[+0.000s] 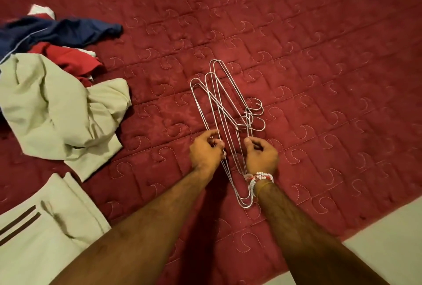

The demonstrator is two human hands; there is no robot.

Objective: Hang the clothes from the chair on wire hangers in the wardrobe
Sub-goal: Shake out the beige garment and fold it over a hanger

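Now, untangling step, I think. Left hand (206, 147) and right hand (260, 154) each pinch wires of wire hangers (225, 111), middle of red quilt (319, 56). Clothes (57, 106) heaped at 9 o'clock. Next: pull one hanger free, slowly.

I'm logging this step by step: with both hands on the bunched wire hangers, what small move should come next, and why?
Probably draw one hanger sideways out of the bunch. The left hand and right hand each pinch wires of the wire hangers, which lie overlapped with hooks crossing on the red bedspread. The clothes lie in a heap to the left, not yet hung.
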